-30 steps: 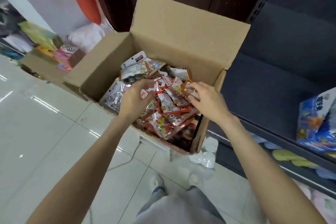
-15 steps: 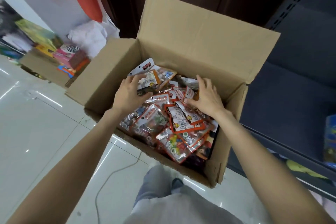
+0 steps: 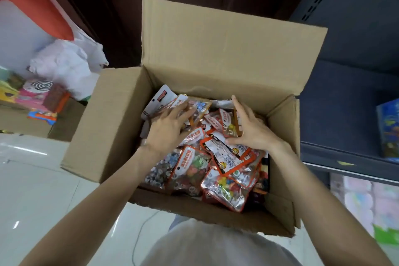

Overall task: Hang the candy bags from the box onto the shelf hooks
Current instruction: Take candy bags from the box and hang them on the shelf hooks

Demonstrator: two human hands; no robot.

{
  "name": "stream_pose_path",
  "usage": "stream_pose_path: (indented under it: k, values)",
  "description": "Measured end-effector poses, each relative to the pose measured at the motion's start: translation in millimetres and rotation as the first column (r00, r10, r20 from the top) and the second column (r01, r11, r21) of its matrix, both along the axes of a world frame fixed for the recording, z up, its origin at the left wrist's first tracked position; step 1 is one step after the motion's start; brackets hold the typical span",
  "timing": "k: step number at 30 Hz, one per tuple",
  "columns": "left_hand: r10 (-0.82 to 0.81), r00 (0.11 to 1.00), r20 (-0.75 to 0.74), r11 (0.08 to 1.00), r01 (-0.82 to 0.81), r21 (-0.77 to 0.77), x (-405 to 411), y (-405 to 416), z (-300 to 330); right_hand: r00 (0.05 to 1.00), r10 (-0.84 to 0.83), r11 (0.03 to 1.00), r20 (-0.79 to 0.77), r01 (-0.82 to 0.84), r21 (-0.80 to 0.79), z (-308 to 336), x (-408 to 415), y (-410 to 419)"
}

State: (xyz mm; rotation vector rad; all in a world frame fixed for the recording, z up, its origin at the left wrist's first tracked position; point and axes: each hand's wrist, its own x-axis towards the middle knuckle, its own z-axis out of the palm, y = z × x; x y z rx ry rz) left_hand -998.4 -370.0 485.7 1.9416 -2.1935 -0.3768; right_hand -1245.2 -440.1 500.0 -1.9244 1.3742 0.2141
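**Both hands down in the candy box**

Your left hand lies on the pile of candy bags inside the open cardboard box, at about 10 o'clock from the pile's middle. Its fingers are spread and nearly straight, resting flat across the top of a clear bag with an orange header; they press on it and grasp nothing.

Your right hand sits at about 2 o'clock from the pile's middle, edge-on, with straight fingers reaching toward the box's far wall. Its thumb rests on the white back of a red-bordered bag with a barcode. The fingers are loose, and whether they have anything pinched underneath is hidden by the hand itself.

The bags fill the box nearly to the rim, overlapping at all angles. Most are clear with red or orange printed headers, and coloured sweets show through a bag at 5 o'clock in the pile. A white-backed bag with a dark label leans against the far left corner at 11 o'clock. The box's rear flap stands upright and its left flap folds outward.

A dark shelf stands at 3 o'clock of the box, with a blue package on it. A white plastic bag and colourful packs lie on the floor at 9 to 10 o'clock.
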Motion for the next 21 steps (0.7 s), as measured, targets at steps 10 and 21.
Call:
stream_pose_path:
  k: [10, 21]
  values:
    - [-0.221, 0.974, -0.044, 0.968, 0.213, -0.130, 3, 5, 10, 0.991, -0.126, 0.971, 0.052, 0.134, -0.200, 14, -7, 5]
    - [-0.106, 0.976, -0.191, 0.949, 0.042, -0.312, 25, 4, 16, 0.966, -0.046, 0.805, -0.256, -0.116, -0.582, -11, 42, -15]
